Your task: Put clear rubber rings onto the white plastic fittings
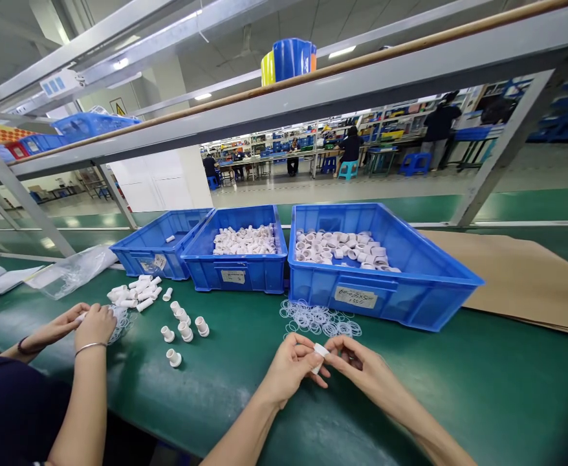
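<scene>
My left hand (294,364) and my right hand (354,362) meet over the green table, both with fingers pinched on one small white plastic piece (319,353). Just behind them lies a loose pile of clear rings (317,319). Beyond the rings stands a large blue bin (385,294) holding white ring-shaped pieces (342,247). Whether a clear ring is on the held piece is too small to tell.
Two more blue bins (259,275) (155,255) stand to the left. Several white flanged pieces (185,331) and a heap of white tubes (136,292) lie at left, by a co-worker's hands (92,327). Brown cardboard (521,275) lies right; a shelf beam (313,97) crosses above.
</scene>
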`<state>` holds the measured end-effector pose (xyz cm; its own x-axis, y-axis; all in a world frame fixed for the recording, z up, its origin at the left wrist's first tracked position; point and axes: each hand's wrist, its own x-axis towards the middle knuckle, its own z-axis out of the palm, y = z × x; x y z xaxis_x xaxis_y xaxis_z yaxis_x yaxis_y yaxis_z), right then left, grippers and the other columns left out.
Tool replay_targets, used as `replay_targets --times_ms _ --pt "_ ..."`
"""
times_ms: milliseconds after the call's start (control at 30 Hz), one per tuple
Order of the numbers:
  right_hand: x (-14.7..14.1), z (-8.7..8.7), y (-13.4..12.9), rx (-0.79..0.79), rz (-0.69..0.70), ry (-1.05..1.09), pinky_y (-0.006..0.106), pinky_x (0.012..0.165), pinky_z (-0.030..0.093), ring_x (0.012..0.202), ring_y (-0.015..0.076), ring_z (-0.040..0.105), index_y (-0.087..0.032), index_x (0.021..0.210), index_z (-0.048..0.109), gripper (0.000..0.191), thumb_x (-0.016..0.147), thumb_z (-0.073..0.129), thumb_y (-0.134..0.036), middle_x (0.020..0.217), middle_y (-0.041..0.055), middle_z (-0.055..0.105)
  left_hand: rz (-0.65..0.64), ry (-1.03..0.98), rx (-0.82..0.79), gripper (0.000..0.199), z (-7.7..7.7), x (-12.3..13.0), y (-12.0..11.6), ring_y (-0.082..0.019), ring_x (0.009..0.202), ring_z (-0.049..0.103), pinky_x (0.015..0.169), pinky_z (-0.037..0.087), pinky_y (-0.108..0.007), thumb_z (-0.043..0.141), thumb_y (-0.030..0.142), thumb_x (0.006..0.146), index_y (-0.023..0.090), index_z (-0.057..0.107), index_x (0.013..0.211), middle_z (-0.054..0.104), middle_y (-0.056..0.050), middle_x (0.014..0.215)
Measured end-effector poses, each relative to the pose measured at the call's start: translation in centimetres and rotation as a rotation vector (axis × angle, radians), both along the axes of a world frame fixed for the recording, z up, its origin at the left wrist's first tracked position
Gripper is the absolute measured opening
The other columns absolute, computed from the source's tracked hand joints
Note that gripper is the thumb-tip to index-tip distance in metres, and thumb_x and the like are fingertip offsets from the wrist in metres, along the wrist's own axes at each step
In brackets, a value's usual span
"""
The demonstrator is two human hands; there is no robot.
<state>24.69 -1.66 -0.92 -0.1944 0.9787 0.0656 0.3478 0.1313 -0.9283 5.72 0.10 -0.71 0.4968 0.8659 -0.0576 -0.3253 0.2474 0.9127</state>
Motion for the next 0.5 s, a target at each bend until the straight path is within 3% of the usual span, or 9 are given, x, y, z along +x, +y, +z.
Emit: replay_targets --times_ms 100,300,400,500 --pt "-0.1 1.1 -0.4 -0.054 0.079 0.083 0.029 0.077 0.047 0.088 0.02 0.059 -0.022 0.115 0.064 0.041 0.094 0.058 -0.057 0.099 0.0038 0.066 -0.048 -0.063 -0.007 0.057 -0.4 0.0 0.0 -0.015 0.07 0.066 0.058 0.056 -0.025 0.081 0.05 0.075 0.015 0.045 0.101 0.066 -0.005 0.079" --pt "-0.1 3.1 -1.0 -0.09 0.176 0.13 0.03 0.083 0.048 0.089 0.0207 0.061 -0.02 0.108 0.067 0.038 0.095 0.056 -0.054 0.094 0.0038 0.067 -0.206 -0.233 -0.141 0.058 -1.7 -0.3 0.5 -0.014 0.065 0.067 0.053 0.053 -0.02 0.082 0.047 0.074 0.015 0.044 0.104 0.071 -0.011 0.084" --pt "0.2 2.1 -0.6 -0.061 0.185 0.067 0.029 0.086 0.048 0.094 0.0222 0.062 -0.021 0.102 0.069 0.038 0.094 0.055 -0.056 0.097 0.0046 0.069 -0.281 -0.276 -0.19 0.062 -2.1 -0.4 0.7 -0.014 0.061 0.066 0.049 0.05 -0.019 0.085 0.049 0.069 0.017 0.045 0.103 0.071 -0.01 0.082" --pt "0.8 0.1 0.3 -0.005 0.103 -0.087 0.028 0.08 0.049 0.087 0.0223 0.064 -0.022 0.093 0.069 0.043 0.09 0.055 -0.062 0.09 0.0038 0.07 -0.349 -0.266 -0.145 0.064 -1.2 -1.4 1.1 -0.015 0.059 0.066 0.05 0.05 -0.021 0.086 0.053 0.065 0.017 0.047 0.101 0.07 -0.01 0.082"
